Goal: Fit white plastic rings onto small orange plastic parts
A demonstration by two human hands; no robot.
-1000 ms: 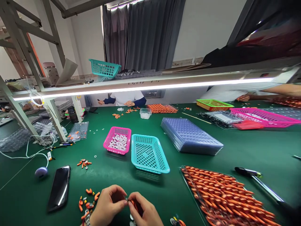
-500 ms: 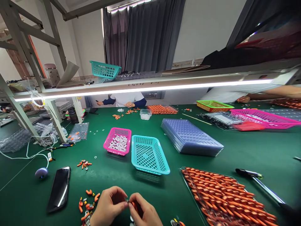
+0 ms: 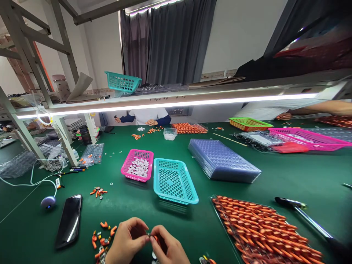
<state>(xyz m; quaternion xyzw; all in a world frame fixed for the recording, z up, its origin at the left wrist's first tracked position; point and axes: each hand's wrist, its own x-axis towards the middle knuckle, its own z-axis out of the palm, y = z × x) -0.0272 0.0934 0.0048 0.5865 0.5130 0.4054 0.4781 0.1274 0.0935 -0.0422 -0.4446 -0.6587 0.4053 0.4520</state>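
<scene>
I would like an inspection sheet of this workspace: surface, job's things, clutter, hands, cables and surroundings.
Surface: green tabletop, things spread across it.
Job's things: small orange part in the right hand; loose orange pieces beside the left hand; rows of orange pieces at right; small pink basket of white pieces beside turquoise basket.
Clutter: phone and pens at left.
Hands: fingers meet; the left's exact grip is too small to tell.
Cables: white cable near purple round device.
Surroundings: lit lamp strip, dark curtain, another person's hand.
</scene>
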